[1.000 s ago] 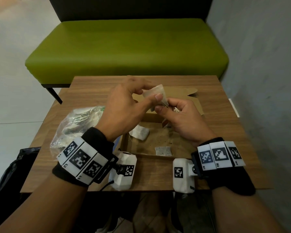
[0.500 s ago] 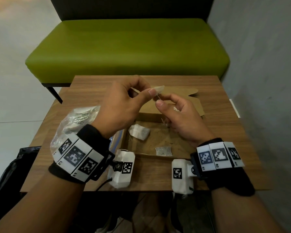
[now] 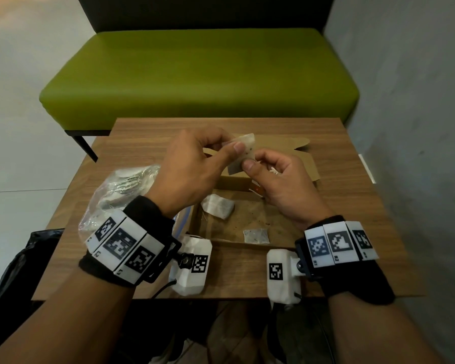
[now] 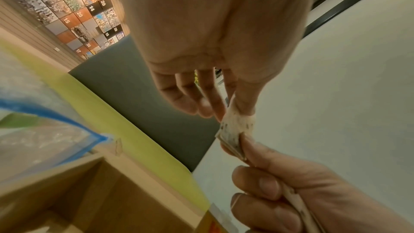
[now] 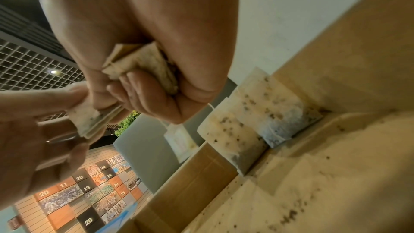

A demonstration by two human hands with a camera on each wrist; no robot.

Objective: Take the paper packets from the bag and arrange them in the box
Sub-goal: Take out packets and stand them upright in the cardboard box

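Above the open cardboard box point(image 3: 237, 244), my left hand point(image 3: 234, 145) and right hand point(image 3: 250, 164) pinch one speckled paper packet point(image 3: 243, 153) between thumb and fingers. The left wrist view shows the same packet point(image 4: 236, 127) held at both ends. In the right wrist view, the curled fingers of my right hand press a second packet point(image 5: 145, 61) into the palm. Two packets point(image 3: 217, 206) point(image 3: 256, 236) lie on the box floor, and more packets point(image 5: 257, 116) stand in its far corner. The clear plastic bag point(image 3: 121, 190) with several packets lies left of the box.
The box stands on a small wooden table point(image 3: 339, 179), its lid flap point(image 3: 286, 153) folded back. A green bench point(image 3: 195, 74) is behind the table and a grey wall to the right. A black bag point(image 3: 16, 271) sits on the floor at the left.
Both hands have kept hold of the packet over the box. It has turned between the fingers, from edge-on to showing its flat face, and sits slightly lower.
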